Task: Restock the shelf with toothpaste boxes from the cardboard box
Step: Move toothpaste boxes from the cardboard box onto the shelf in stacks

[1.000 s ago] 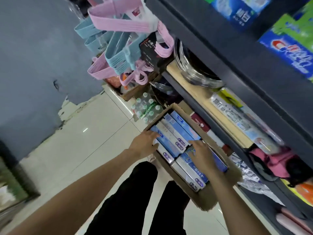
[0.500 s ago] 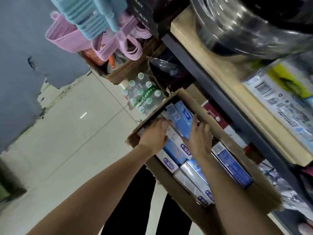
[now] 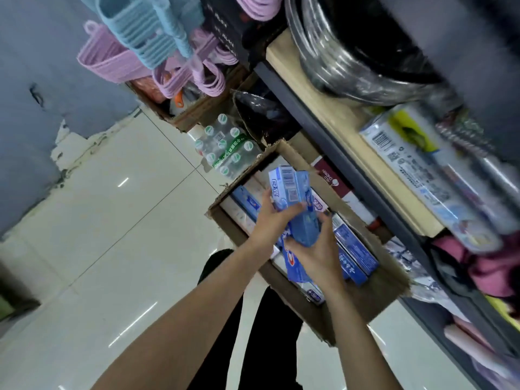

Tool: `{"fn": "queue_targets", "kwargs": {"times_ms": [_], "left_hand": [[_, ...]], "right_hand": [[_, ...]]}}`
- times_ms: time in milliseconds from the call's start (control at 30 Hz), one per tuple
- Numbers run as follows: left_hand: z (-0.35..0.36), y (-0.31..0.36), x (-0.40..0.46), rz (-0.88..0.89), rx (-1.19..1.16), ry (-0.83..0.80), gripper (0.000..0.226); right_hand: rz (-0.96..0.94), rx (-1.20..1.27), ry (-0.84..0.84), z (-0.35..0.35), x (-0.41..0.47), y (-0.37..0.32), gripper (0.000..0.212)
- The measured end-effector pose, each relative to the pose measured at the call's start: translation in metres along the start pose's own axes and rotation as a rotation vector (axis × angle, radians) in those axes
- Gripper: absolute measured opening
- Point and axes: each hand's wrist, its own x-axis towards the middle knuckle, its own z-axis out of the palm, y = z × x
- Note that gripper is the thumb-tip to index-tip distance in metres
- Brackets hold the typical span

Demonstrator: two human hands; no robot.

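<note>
Lifting a bundle of toothpaste boxes (image 3: 292,209) out of the cardboard box (image 3: 374,302); entry follows, head view only.

Item one: the bundle, centre of frame, blue cartons stacked together, barcode end uppermost. Long axis runs from lower right to upper left in the frame, roughly in line with the cartons left in the cardboard box below it.

Item two: my left hand (image 3: 271,220), fingers curled round the bundle's near left side, thumb across its face. Grip closed on the cartons.

Item three: my right hand (image 3: 318,254), fingers wrapped under the bundle's lower end, also gripping it. Both hands share the load; the right is the nearer to the shelf.

Item four: the cardboard box, centre right, on the floor, several toothpaste boxes lying flat inside, directly beneath my hands.

Item five: the shelf (image 3: 351,153), a dark-edged board running diagonally across the upper right, well above and to the right of the bundle. I judge the carry goes up and rightward, bundle turned to suit.

Sundry: bottled water pack (image 3: 225,147), upper centre; pink and blue hangers (image 3: 146,40), upper left.
</note>
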Motion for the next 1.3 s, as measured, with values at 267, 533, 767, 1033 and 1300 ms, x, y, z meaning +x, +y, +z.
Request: {"fn": "queue_targets", "kwargs": {"times_ms": [267,533,767,1033,1300], "left_hand": [[-0.002,0.061,-0.141,0.126,0.037,-0.160,0.060],[-0.012,0.123,-0.221,0.133,0.010,-0.317,0.043],[-0.012,0.141,-0.256,0.103,0.057,-0.332,0.041],[0.020,0.128,-0.284,0.282,0.161,-0.387,0.041],[0.017,0.151,-0.291,0.271,0.250,-0.442,0.044]], "right_hand": [[-0.032,0.335,-0.127,-0.071,-0.135,-0.076,0.056],[0.053,1.044,-0.277,-0.122,-0.210,-0.115,0.045],[-0.166,0.711,-0.051,-0.137,-0.249,-0.132,0.044],[-0.397,0.029,0.364,-0.116,-0.272,-0.152,0.059],[-0.409,0.183,0.281,-0.152,-0.285,-0.165,0.047]]}}
